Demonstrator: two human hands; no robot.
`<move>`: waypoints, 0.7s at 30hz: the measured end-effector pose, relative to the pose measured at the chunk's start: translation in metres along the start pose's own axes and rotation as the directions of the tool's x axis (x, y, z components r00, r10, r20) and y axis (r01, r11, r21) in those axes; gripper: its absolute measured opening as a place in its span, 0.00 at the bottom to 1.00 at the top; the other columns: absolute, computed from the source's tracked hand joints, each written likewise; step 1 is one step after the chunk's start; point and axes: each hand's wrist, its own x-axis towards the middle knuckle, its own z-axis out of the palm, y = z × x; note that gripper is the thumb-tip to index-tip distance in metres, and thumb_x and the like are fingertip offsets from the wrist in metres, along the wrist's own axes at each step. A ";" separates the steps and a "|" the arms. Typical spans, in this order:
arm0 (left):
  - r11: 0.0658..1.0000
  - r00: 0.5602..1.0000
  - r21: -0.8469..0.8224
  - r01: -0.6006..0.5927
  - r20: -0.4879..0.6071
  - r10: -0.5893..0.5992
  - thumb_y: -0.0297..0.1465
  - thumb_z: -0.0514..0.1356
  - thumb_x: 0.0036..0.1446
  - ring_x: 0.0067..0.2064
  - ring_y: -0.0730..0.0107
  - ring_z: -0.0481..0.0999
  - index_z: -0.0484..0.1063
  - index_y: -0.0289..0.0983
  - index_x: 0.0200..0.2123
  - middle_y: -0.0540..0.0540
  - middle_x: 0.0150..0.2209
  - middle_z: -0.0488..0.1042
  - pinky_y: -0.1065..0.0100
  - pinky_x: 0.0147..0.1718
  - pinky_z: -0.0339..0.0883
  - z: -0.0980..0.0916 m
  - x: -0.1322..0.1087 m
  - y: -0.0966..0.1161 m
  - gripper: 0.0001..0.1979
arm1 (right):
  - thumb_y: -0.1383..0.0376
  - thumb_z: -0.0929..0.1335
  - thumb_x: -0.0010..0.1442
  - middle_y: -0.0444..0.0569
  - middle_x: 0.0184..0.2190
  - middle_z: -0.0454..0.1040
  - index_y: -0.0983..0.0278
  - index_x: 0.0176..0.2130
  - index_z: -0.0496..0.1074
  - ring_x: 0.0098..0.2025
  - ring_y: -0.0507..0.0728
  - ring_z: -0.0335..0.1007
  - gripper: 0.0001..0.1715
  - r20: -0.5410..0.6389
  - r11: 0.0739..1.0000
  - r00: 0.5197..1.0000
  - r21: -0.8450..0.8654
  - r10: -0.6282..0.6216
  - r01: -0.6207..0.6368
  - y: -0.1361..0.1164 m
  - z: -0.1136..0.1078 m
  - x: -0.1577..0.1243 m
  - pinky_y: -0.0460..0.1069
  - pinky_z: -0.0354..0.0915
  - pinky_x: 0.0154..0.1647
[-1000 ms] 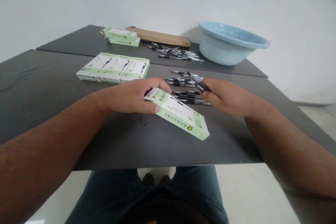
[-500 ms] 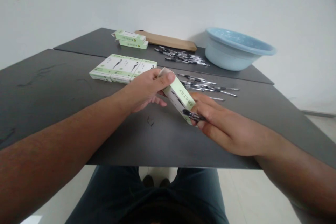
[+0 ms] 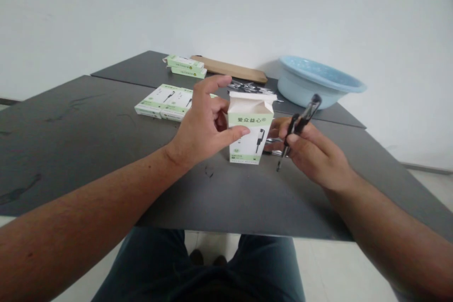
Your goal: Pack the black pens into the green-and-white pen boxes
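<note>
Left hand clamped on my pen box: upright, front of table, top open, fill can't tell. Right hand pinching gel pens beside it, not in yet. Loose pens left behind it.

- Soft, even, rather dim light with a cool grey cast; its source lies out of view.
- A faint, soft-edged shadow dulls the wall just left of the basin.
- The near tabletop carries a dull sheen.
- The lap sinks into darkness, its detail mostly lost.
- Pens look smeared; the box shows legible large print, blurred small print.
- Wide-angle stretch swells the forearms toward the edges; a dark smudge clouds the upper right corner.
</note>
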 end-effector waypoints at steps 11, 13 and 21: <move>0.898 0.935 0.264 -0.353 0.063 0.349 0.33 0.64 0.69 0.54 0.56 0.79 0.68 0.44 0.62 0.40 0.54 0.76 0.53 0.55 0.77 -0.007 -0.001 -0.005 0.21 | 0.52 0.61 0.75 0.55 0.59 0.72 0.55 0.49 0.62 0.60 0.64 0.75 0.11 -0.049 0.997 0.997 -0.053 0.059 -0.061 0.010 0.014 0.006 0.61 0.78 0.55; 0.882 0.921 0.264 -0.391 0.111 0.374 0.33 0.63 0.69 0.56 0.54 0.78 0.71 0.44 0.63 0.39 0.54 0.76 0.51 0.56 0.77 -0.010 0.002 -0.001 0.21 | 0.52 0.61 0.75 0.54 0.58 0.72 0.55 0.48 0.63 0.60 0.64 0.75 0.11 -0.071 0.998 0.996 -0.031 0.053 -0.055 0.009 0.015 0.005 0.61 0.79 0.55; 0.988 0.991 0.087 -0.128 -0.010 0.130 0.35 0.69 0.62 0.41 0.66 0.80 0.69 0.42 0.68 0.42 0.54 0.79 0.62 0.44 0.78 -0.005 0.000 0.007 0.31 | 0.51 0.68 0.71 0.46 0.40 0.74 0.52 0.49 0.65 0.45 0.62 0.80 0.12 -0.328 0.978 0.929 0.062 -0.169 0.199 -0.051 0.018 0.019 0.65 0.78 0.58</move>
